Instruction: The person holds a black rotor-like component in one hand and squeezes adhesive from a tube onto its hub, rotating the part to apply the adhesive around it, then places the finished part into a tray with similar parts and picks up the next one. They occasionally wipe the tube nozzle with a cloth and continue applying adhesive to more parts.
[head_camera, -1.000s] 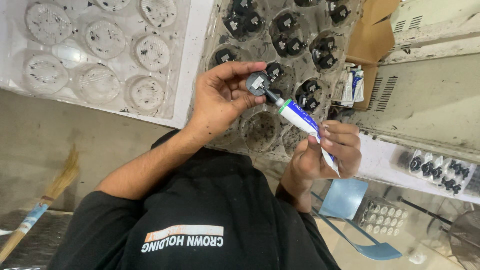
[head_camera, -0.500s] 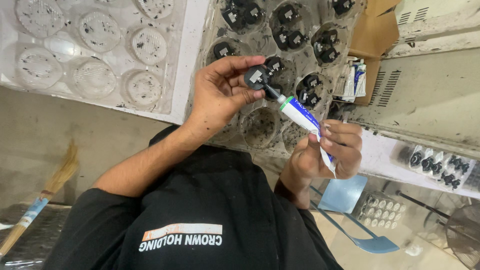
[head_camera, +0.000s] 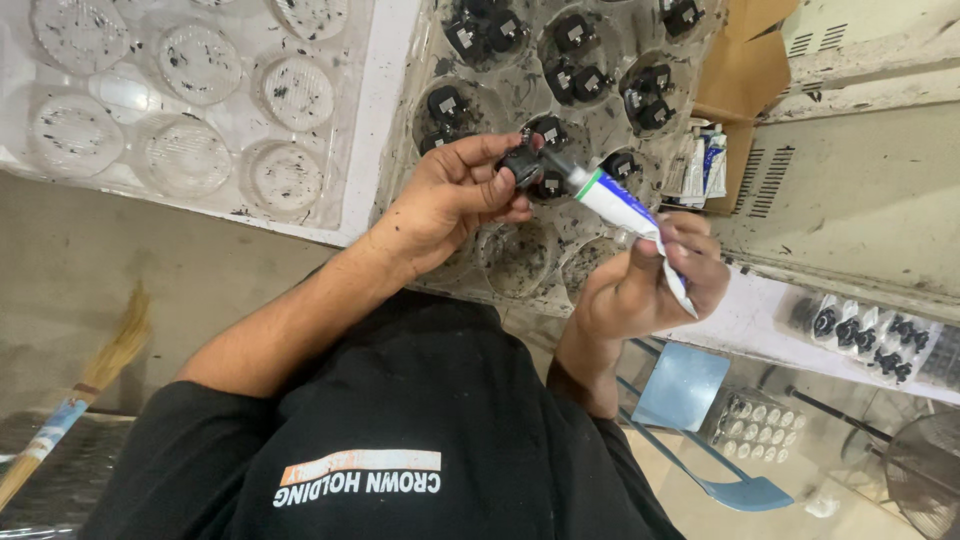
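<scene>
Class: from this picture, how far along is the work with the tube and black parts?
Done: far tray pockets hold black parts. In hand: left hand pinches one black part; right hand presses the tube nozzle to it. Left: the near pockets look empty.

- Left hand (head_camera: 450, 195) raised, fingers curled in a pinch, forearm bare
- Right hand (head_camera: 645, 280) close beside it, fingers squeezed shut, wrist bent
</scene>
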